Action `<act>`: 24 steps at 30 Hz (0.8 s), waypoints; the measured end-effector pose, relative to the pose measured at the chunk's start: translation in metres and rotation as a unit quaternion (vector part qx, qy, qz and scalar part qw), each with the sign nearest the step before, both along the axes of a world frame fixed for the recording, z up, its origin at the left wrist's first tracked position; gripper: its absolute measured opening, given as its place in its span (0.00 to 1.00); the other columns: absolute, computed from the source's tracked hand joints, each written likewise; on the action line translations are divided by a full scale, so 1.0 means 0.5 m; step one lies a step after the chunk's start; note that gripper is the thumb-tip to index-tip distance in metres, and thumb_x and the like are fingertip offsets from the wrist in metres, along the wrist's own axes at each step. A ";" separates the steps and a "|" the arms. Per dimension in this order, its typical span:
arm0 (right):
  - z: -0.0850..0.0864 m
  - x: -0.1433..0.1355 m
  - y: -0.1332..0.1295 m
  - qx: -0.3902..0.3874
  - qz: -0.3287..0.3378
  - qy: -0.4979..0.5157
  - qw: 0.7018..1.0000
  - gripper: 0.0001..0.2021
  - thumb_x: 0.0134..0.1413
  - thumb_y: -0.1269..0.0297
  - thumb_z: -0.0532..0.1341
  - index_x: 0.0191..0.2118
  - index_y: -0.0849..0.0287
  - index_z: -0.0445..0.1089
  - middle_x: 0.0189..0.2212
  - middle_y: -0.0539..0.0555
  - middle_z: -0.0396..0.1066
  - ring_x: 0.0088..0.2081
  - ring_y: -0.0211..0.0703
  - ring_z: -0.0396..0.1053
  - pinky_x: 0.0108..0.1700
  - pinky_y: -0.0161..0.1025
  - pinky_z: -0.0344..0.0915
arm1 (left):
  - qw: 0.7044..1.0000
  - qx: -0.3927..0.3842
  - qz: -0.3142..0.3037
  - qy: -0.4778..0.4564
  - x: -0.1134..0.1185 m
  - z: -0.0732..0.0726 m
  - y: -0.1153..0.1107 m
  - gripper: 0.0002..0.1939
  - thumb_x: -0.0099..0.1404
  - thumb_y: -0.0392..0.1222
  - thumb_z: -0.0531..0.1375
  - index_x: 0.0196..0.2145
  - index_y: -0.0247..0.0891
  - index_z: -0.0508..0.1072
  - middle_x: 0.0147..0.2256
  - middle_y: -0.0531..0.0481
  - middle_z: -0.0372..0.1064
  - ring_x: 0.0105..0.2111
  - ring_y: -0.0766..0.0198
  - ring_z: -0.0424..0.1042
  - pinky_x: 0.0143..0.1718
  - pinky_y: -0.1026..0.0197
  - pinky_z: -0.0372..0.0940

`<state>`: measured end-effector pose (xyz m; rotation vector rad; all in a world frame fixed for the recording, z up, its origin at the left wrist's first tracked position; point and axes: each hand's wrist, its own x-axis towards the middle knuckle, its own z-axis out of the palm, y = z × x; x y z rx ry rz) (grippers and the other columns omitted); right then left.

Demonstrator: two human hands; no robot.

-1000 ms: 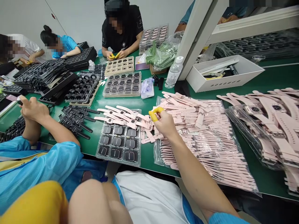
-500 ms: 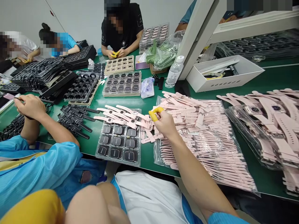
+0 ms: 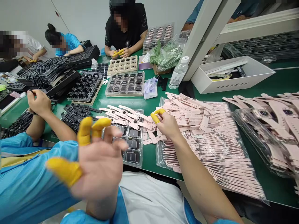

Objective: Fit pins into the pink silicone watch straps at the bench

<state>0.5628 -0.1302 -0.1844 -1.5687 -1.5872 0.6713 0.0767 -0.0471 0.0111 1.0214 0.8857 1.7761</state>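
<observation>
In the head view, the right hand [image 3: 167,124], with yellow finger cots, has its grip pinched on a pink watch strap [image 3: 149,123] lying on the strap pile [image 3: 210,140] upon the green desk [image 3: 149,155]. The left hand [image 3: 100,165] is raised, blurred, fingers spread, grasping nothing; the tray of watch faces [image 3: 130,146] lies beyond it.

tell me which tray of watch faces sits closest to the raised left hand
The clear tray of dark watch faces at the table's near edge, partly hidden behind the left hand. The other trays lie farther back across the table.
</observation>
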 end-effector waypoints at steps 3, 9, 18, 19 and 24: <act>-0.001 -0.001 -0.001 -0.004 0.005 -0.007 1.000 0.12 0.62 0.52 0.59 0.38 0.55 0.70 0.28 0.54 0.74 0.30 0.48 0.69 0.34 0.41 0.59 | 0.999 -0.033 -0.024 0.026 0.215 -0.058 -0.137 0.39 0.79 0.62 0.29 0.43 0.32 0.70 0.33 0.47 0.75 0.63 0.52 0.70 0.38 0.58 0.66; -0.007 -0.001 -0.001 -0.009 0.011 -0.030 0.999 0.11 0.61 0.55 0.58 0.40 0.55 0.72 0.30 0.54 0.75 0.31 0.49 0.70 0.34 0.40 0.60 | 0.997 -0.056 -0.059 -0.001 0.548 -0.187 -0.341 0.36 0.70 0.76 0.42 0.54 0.50 0.73 0.54 0.46 0.75 0.59 0.48 0.73 0.50 0.43 0.75; -0.003 0.003 -0.006 -0.020 0.038 -0.010 0.999 0.14 0.67 0.53 0.55 0.47 0.54 0.73 0.28 0.53 0.75 0.28 0.48 0.70 0.33 0.40 0.58 | 0.826 -0.051 -0.131 0.546 0.456 -0.353 -0.267 0.14 0.74 0.49 0.58 0.48 0.39 0.77 0.48 0.39 0.74 0.50 0.49 0.72 0.53 0.44 0.71; -0.003 0.003 -0.007 -0.012 0.036 -0.004 0.999 0.14 0.67 0.53 0.55 0.47 0.54 0.73 0.28 0.53 0.75 0.29 0.49 0.70 0.33 0.40 0.59 | 0.769 -0.038 -0.134 0.624 0.455 -0.369 -0.263 0.13 0.74 0.45 0.57 0.49 0.37 0.77 0.50 0.38 0.74 0.52 0.48 0.71 0.55 0.42 0.69; -0.001 -0.013 -0.018 -0.005 0.050 0.112 0.992 0.13 0.67 0.51 0.58 0.45 0.55 0.68 0.29 0.52 0.73 0.30 0.46 0.70 0.33 0.39 0.61 | 0.590 0.024 -0.142 0.794 0.483 -0.381 -0.258 0.15 0.75 0.41 0.56 0.55 0.35 0.75 0.55 0.34 0.72 0.53 0.42 0.68 0.49 0.43 0.67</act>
